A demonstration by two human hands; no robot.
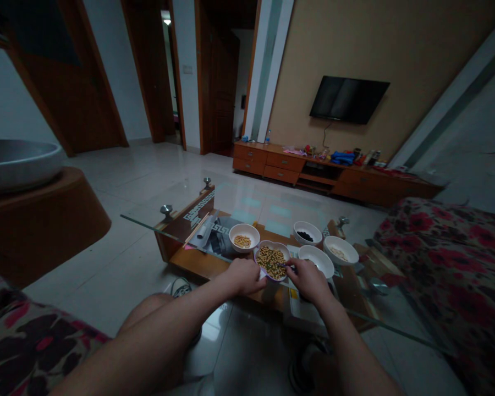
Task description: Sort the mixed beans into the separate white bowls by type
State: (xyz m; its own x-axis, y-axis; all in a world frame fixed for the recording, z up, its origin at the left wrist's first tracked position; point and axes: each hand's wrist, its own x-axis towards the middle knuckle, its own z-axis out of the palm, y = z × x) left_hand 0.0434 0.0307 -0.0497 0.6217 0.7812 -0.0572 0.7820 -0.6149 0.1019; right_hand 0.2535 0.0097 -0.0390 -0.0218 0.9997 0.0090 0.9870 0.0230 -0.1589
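Observation:
A shallow bowl with a purple scalloped rim point(287, 252) sits near the glass table's front edge, full of yellow beans mixed with small green ones. My left hand point(244, 276) is closed on the near-left side of that bowl. Over its right side, my right hand point(307, 279) pinches a thin purple utensil point(281, 265) whose tip reaches into the beans; its exact kind is too small to tell. Just right of it stands a white bowl point(319, 257), partly hidden by my right hand. A white bowl of yellow kernels point(242, 242) stands behind my left hand.
Farther right are a white bowl of black beans point(305, 236) and one of pale pieces point(340, 252). Chopsticks point(196, 230) and printed paper point(214, 239) lie at the left of the glass table point(148, 224). A flowered sofa point(445, 264) stands at the right.

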